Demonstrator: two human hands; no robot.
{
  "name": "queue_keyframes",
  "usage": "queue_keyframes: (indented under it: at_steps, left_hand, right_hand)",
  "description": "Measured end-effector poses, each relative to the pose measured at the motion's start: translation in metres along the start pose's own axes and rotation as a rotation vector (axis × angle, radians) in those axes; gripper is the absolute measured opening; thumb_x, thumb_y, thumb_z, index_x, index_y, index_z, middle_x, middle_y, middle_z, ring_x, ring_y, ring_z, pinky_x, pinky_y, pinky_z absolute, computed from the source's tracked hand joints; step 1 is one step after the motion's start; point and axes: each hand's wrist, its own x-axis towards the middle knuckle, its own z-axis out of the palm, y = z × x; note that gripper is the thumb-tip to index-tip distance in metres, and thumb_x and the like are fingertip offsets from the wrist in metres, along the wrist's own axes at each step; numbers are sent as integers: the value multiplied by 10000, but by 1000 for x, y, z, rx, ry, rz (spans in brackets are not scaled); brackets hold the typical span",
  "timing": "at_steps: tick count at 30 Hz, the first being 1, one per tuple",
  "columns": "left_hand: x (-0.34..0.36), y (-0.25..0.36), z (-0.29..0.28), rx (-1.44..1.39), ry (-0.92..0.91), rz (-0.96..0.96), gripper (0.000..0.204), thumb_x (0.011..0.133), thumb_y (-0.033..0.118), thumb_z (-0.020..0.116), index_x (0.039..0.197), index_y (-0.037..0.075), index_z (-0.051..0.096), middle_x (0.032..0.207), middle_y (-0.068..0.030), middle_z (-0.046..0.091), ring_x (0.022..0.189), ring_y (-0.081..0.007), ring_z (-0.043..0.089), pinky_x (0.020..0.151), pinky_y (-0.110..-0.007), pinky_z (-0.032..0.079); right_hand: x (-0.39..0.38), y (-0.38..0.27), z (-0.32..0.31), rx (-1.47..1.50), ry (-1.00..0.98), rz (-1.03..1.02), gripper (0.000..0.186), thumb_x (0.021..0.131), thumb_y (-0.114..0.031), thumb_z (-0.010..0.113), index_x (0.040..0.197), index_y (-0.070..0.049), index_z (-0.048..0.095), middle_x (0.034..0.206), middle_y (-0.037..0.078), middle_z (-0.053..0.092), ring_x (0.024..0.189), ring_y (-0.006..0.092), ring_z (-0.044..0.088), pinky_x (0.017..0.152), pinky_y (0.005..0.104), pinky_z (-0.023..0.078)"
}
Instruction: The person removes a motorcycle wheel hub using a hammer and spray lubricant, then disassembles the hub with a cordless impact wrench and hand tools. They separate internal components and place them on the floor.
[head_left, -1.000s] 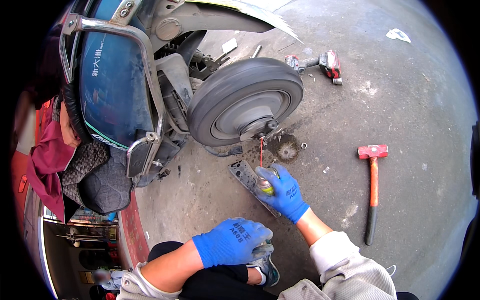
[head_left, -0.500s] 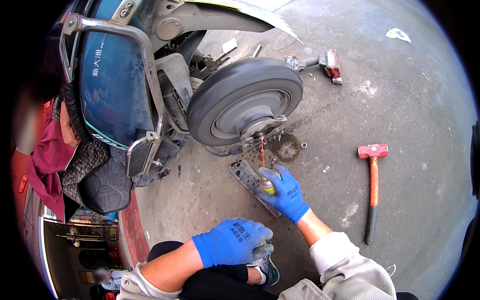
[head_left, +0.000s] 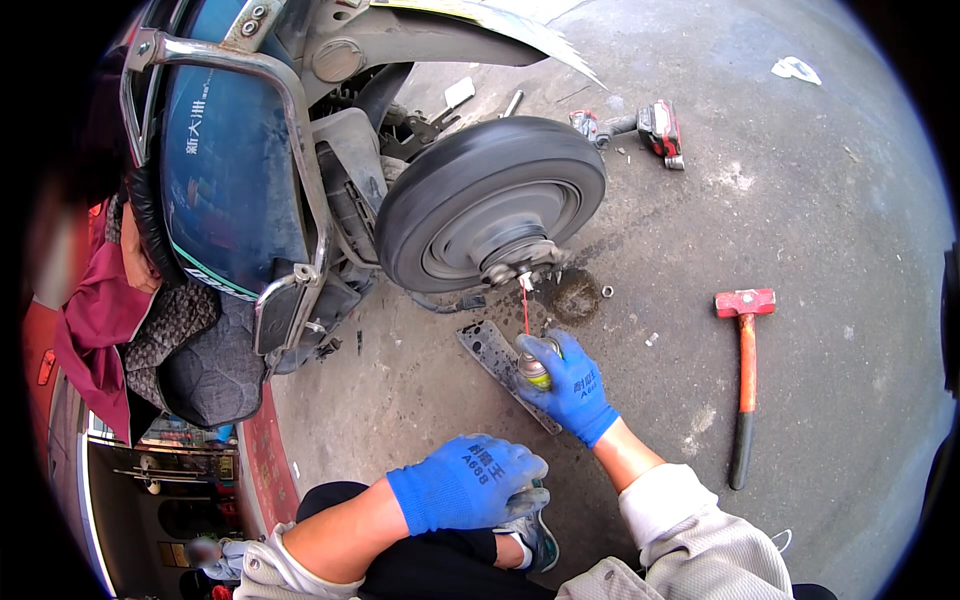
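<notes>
My right hand (head_left: 568, 385) in a blue glove grips a spray can (head_left: 535, 368) with a green band; its thin red straw (head_left: 525, 310) points up at the axle and hub (head_left: 520, 265) of a scooter's wheel (head_left: 470, 170). The tread and hub look blurred. A dark flat metal plate (head_left: 485, 350) lies on the concrete under that hand. My left hand (head_left: 467, 482), also gloved, is low at the centre, fingers curled near my shoe (head_left: 535, 540); what is inside them, if anything, is hidden.
A red-headed sledgehammer (head_left: 745, 370) lies right. A red-and-black power tool (head_left: 655, 130) and a nut (head_left: 607, 291) lie on the floor. The teal scooter body (head_left: 225, 180) fills the upper left, cloths (head_left: 200, 360) beside it. Another person (head_left: 205, 555) shows small at lower left.
The blurred parts at the hub have changed position, as if turning. My right hand and can shifted very slightly right from a second ago. My left hand is nearly still.
</notes>
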Motion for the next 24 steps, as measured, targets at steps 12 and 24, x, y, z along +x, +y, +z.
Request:
queue_keyframes:
  at_steps: [12,24]
  left_hand:
    - [0,0,0,4,-42,-19,315,888,306,654,1141,120,631,1007,-134,670,918,-348,652,798,-432,526]
    - [-2,2,-2,2,-45,-26,331,894,312,646,1163,120,628,1000,-138,675,905,-348,659,792,-427,530]
  right_hand:
    - [0,0,0,-9,14,-7,653,707,-225,824,1316,-181,592,1121,189,583,1003,372,620,829,428,539]
    - [0,0,-1,-14,30,-17,659,704,-215,825,1317,-181,585,1114,187,586,998,373,621,828,429,539]
